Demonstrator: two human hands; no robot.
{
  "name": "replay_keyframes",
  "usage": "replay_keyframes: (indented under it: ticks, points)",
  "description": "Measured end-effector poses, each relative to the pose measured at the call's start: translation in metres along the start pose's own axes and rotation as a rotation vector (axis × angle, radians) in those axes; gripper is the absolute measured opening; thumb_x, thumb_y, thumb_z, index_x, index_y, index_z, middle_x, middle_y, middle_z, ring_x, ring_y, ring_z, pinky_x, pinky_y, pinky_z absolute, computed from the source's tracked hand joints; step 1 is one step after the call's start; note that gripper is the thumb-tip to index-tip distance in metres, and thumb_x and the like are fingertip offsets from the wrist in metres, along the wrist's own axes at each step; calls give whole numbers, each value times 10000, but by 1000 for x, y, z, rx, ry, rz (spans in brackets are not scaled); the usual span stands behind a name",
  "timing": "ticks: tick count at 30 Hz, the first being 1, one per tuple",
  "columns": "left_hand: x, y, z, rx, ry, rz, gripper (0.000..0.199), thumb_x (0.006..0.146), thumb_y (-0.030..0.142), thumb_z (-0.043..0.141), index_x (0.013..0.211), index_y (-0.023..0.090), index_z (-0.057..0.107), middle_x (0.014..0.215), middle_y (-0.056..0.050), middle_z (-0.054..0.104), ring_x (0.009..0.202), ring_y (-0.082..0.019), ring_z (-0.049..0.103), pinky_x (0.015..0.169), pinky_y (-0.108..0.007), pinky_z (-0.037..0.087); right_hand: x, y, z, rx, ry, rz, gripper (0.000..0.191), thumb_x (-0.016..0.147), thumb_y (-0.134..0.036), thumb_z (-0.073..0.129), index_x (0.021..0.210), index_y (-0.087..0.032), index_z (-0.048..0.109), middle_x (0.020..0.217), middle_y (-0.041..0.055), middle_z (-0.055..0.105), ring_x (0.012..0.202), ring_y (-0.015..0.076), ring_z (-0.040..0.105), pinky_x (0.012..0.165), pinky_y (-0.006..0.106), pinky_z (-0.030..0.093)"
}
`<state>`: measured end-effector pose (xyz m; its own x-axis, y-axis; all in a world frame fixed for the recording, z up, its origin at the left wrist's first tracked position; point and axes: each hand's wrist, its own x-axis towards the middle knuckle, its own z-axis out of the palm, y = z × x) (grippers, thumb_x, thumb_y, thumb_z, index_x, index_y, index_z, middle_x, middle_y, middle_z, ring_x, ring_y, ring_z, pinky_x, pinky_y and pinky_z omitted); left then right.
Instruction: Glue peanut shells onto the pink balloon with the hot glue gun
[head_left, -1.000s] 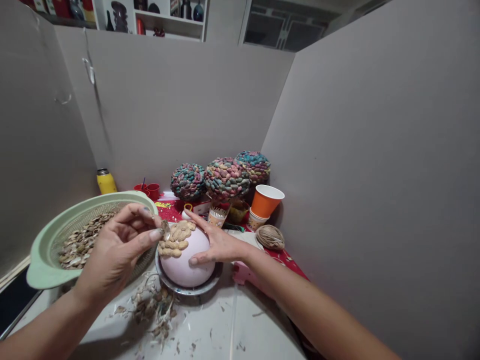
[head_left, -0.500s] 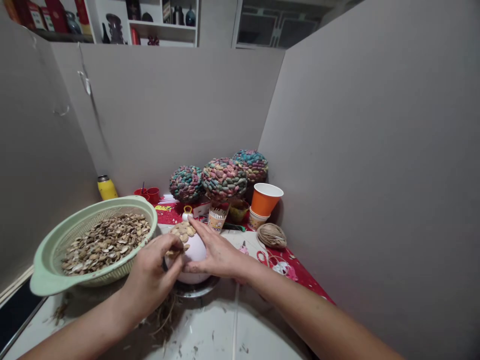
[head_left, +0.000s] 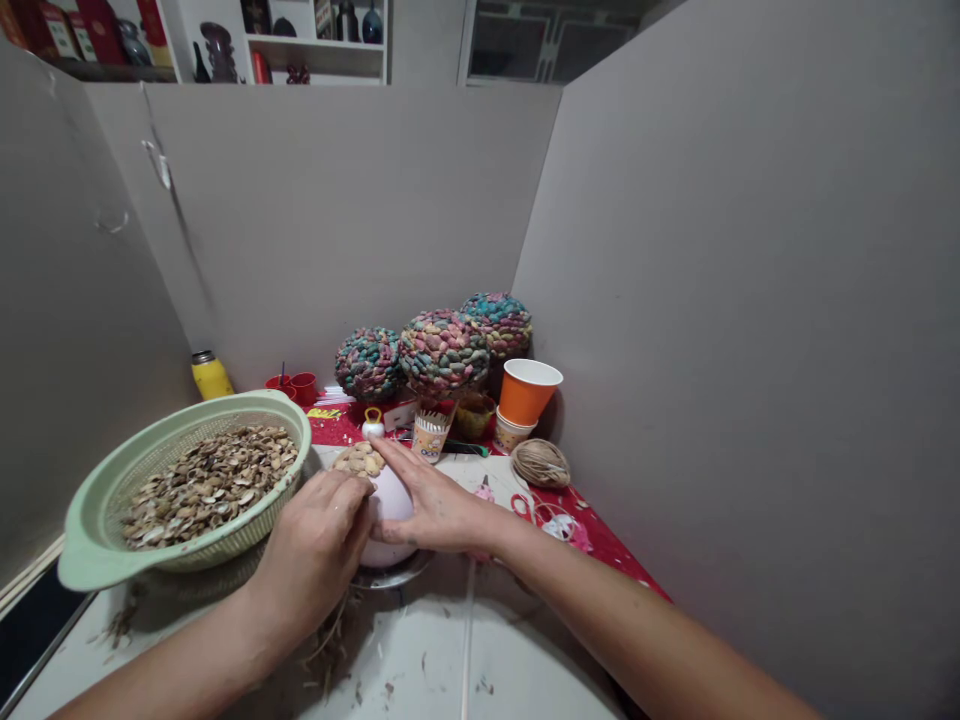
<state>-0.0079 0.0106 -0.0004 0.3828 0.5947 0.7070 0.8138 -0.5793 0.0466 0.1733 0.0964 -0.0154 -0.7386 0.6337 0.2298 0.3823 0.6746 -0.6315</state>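
Note:
A smooth pale ball (head_left: 391, 497), balloon-like, sits in a shallow metal dish (head_left: 394, 574). Light brown shell pieces (head_left: 360, 459) cover part of its top. My right hand (head_left: 435, 508) holds the ball from the right, thumb across the front and fingers stretched up toward the shells. At the ball's left side, my left hand (head_left: 319, 530) is closed, fingertips pressed together against the surface; whatever they pinch is hidden. To the left stands a green colander (head_left: 75, 520) with many loose shells (head_left: 217, 480) in it.
Behind are several multicoloured textured balls (head_left: 444, 352), an orange paper cup (head_left: 527, 395), a patterned cup of sticks (head_left: 430, 438) and a small white bottle (head_left: 373, 425). A twine coil (head_left: 540, 464) and red-handled scissors (head_left: 522, 506) lie right. Grey panels (head_left: 322, 190) enclose the table.
My left hand has rolled over, its back now facing up and covering the shell piece seen at its fingertips before. My right hand stays on the ball. The view has shifted slightly.

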Motion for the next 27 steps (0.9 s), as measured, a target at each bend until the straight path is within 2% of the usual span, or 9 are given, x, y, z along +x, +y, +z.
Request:
replay_keyframes:
  ticks: [8, 13, 19, 23, 27]
  points:
    - [1, 0, 5, 63, -19, -2, 121, 936, 158, 498, 878, 166, 604, 866, -112, 690, 809, -252, 649, 734, -382, 549, 0, -7, 1, -30, -10, 8, 1048, 706, -348, 764, 1557, -123, 196, 1603, 189, 246, 1477, 306, 222, 1189, 498, 218]
    - [1, 1, 5, 31, 36, 10, 160, 937, 153, 487, 842, 176, 614, 871, -113, 692, 797, -239, 656, 717, -360, 557, -1, -5, 3, -38, 9, -11, 1040, 705, -334, 763, 1559, -152, 198, 1610, 163, 244, 1479, 301, 218, 1191, 502, 220]
    - [0, 1, 2, -73, 86, 19, 122, 901, 117, 542, 991, 167, 607, 922, -111, 719, 853, -236, 678, 772, -353, 554, -3, -3, 5, -34, 40, -16, 1054, 707, -331, 770, 1564, -168, 179, 1606, 170, 253, 1474, 307, 230, 1188, 512, 214]
    - [2, -1, -3, -175, 144, -63, 162, 877, 106, 571, 1009, 196, 595, 887, -63, 722, 791, -199, 677, 738, -315, 546, -5, -2, 3, 11, 58, -5, 1057, 704, -328, 784, 1563, -185, 185, 1604, 168, 260, 1473, 306, 236, 1186, 514, 209]
    - [3, -10, 0, -220, 279, -243, 147, 896, 160, 558, 1008, 214, 635, 991, -66, 719, 966, -214, 673, 920, -375, 519, -7, 2, 3, 33, 81, -10, 1073, 686, -348, 810, 1559, -207, 201, 1597, 161, 278, 1469, 307, 242, 1182, 514, 209]
